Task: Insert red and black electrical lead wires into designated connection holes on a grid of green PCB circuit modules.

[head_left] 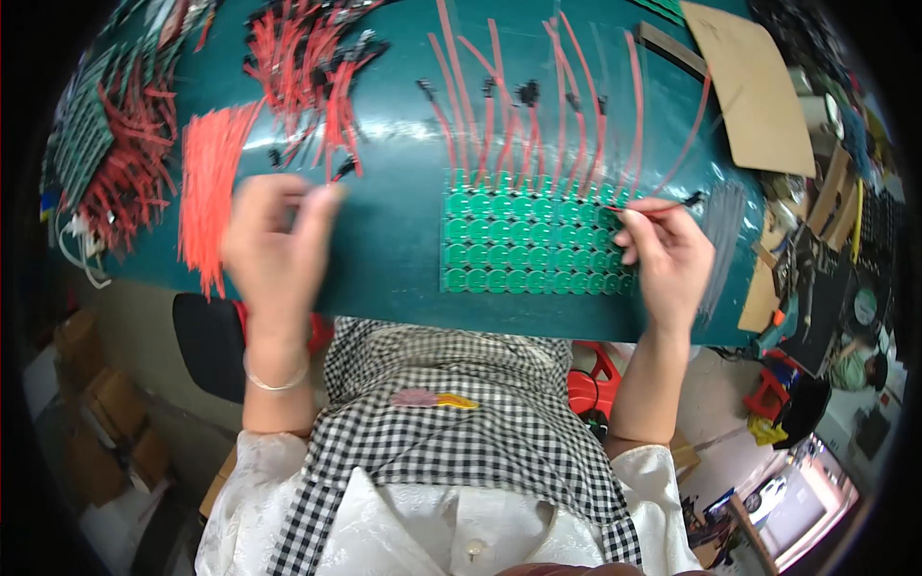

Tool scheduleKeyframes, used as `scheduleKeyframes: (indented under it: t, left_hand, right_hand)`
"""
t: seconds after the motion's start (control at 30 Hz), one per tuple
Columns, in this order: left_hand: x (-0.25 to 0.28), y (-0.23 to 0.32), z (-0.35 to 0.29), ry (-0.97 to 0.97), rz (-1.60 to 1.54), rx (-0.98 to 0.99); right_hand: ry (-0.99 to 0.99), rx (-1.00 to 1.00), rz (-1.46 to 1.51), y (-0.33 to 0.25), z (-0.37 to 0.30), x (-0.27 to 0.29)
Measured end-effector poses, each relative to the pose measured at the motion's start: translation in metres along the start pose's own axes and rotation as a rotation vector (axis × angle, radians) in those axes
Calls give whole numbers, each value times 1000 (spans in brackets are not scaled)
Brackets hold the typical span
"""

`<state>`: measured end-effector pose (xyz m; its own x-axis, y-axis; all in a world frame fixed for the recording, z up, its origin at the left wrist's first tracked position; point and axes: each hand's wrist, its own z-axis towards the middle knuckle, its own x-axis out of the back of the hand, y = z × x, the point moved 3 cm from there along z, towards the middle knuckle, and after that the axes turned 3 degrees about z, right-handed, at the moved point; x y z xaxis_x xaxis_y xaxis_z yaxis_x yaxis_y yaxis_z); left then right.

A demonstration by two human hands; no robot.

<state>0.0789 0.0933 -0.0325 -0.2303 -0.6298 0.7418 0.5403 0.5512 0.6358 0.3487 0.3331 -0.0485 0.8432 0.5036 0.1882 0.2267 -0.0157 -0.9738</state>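
A panel of green round circuit boards (499, 254) lies in front of me, with several red wires (562, 144) rising from its far edge, some ending in black connectors. At the panel's right edge my right hand (667, 254) pinches a thin red wire lead with a black end (693, 200); its fingers are closed. To the left, my left hand (279, 235) is over the table, beside a bundle of red wires (206, 192). Motion blurs its curled fingers, so I cannot tell whether they hold anything. A small black connector (346, 168) shows just beyond its thumb.
A pile of red leads with black connectors (307, 62) lies at the back. Far left is a stack of wired green panels (96, 154). Grey strands (725, 235) lie right of my right hand. Cardboard (754, 86) covers the back right of the green table (394, 259).
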Motion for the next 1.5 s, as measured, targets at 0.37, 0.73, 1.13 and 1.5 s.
scheduleKeyframes:
  t: [0.37, 0.73, 1.13, 1.5]
  left_hand:
    - [-2, -29, -3, -91, 192, -32]
    - [4, -25, -6, -196, 206, -95]
    - [2, -17, -11, -213, -424, 107]
    - [-16, -1, -25, -315, -615, 3]
  right_hand:
    - [69, 120, -230, 12, 5, -3]
    - [101, 104, -201, 10, 5, -6]
    - [137, 187, -298, 10, 6, -8]
    - [92, 233, -422, 1, 6, -8]
